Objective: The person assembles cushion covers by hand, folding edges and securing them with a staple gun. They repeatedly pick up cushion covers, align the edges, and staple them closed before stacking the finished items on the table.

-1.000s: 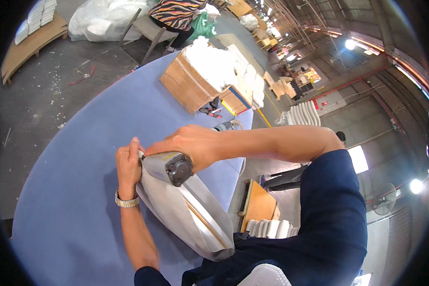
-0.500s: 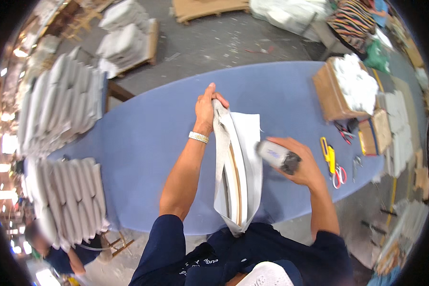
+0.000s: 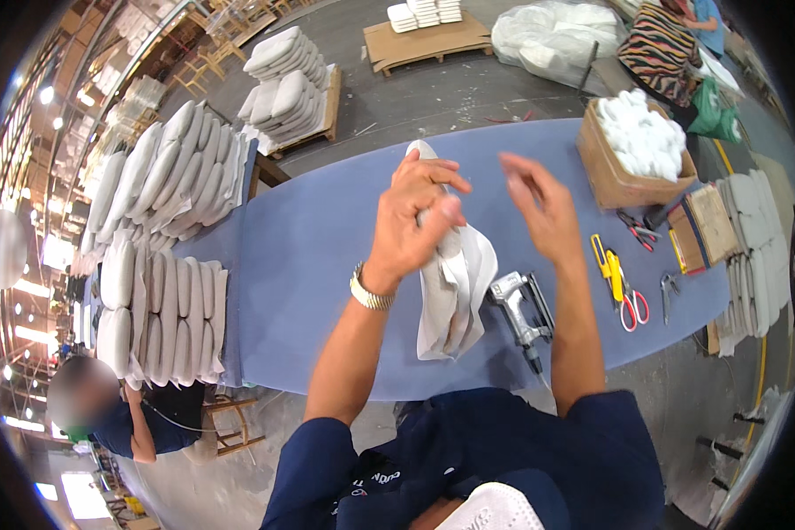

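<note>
- Work piece: pale grey fabric-covered piece (image 3: 458, 296) lies mid-table (image 3: 318, 256), narrow tip toward the far edge, loose folded flaps toward the near edge.
- Left hand (image 3: 418, 212): over the piece's upper part; fingers half curled, spread, thumb out. Can't tell from my feed if they touch it; no pinch visible.
- Right hand (image 3: 541, 208): raised right of the piece, apart from it; fingers loosely together, thumb off, nothing held. Slight blur.
- Staple gun (image 3: 523, 305): lying on the table just right of the piece, toward the near edge, no hand on it.
- Toward the right end: yellow cutter (image 3: 606, 265), red-handled scissors (image 3: 634, 312). Cardboard box (image 3: 611, 184) at the far edge, right side.
- Step, my read: hand adjustment of the fabric, between tool uses.
- Next move, I'd judge, calls for both hands to grip and straighten the flaps.
</note>
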Available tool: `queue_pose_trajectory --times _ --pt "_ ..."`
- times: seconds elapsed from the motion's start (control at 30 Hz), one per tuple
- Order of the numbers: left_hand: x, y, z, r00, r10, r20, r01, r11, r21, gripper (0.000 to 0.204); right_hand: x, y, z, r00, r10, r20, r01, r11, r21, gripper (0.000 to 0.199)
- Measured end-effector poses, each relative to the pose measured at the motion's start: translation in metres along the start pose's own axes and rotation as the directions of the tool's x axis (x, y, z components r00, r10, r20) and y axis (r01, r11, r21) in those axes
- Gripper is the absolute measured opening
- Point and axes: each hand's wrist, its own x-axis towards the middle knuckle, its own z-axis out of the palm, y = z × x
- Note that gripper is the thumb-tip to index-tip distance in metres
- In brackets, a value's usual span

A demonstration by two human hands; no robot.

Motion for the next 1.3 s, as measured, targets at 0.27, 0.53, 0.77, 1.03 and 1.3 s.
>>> queue_pose_trajectory --times 0.27,0.53,0.77,1.03,1.3 --pt "-0.073 0.064 0.062 0.945 -0.209 -0.252 0.254 0.953 0.162 0.087 0.054 -0.009 0.083 0.985 0.064 0.159 -0.114 0.937 0.33 0.065" --pt "-0.086 0.076 0.033 0.789 -0.453 -0.416 0.491 0.871 -0.017 0.076 0.051 -0.024 0.135 0.956 0.225 0.189 -0.276 0.909 0.312 0.067" --pt "-0.091 0.07 0.006 0.862 -0.361 -0.355 0.41 0.909 0.07 0.071 0.074 -0.019 0.142 0.88 0.207 0.427 -0.274 0.957 0.1 0.046" --pt "-0.084 0.045 -0.022 0.953 -0.243 -0.179 0.274 0.945 0.176 0.057 0.097 -0.005 0.152 0.827 0.238 0.51 -0.353 0.925 0.142 0.052" --pt "-0.099 0.032 -0.038 0.943 -0.093 -0.32 0.11 0.993 0.037 0.03 0.054 0.048 0.182 0.931 0.201 0.305 -0.317 0.858 0.403 0.06"
